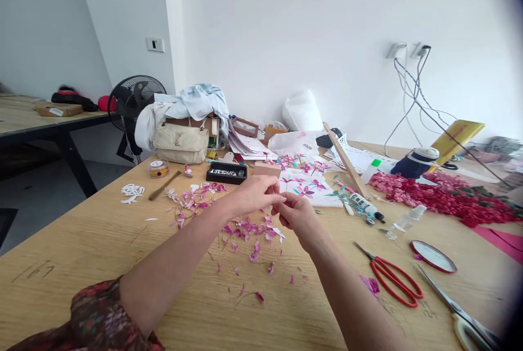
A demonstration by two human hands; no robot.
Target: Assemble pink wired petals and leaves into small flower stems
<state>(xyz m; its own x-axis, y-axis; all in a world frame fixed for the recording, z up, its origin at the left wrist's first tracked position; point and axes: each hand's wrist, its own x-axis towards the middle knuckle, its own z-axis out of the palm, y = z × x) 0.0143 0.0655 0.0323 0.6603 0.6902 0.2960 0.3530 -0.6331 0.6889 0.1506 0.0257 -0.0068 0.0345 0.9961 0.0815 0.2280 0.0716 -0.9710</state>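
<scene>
My left hand (261, 192) and my right hand (295, 212) meet over the middle of the table, fingertips pinched together. Whatever lies between them is too small to make out. Beneath and around them are scattered pink and purple petals (255, 253), some on thin wire stems. Just beyond, finished-looking pink flowers (304, 191) rest on a white sheet (333, 198). A black tray (226, 173) with white pieces inside sits behind my left hand.
On the right lie red-handled scissors (396, 280), larger scissors (457, 307), a round red-rimmed dish (433, 256), a clear spray bottle (409, 219), a glue bottle (365, 206) and a red-pink flower heap (441, 195). A beige handbag (182, 144) and black fan (137, 97) stand at left.
</scene>
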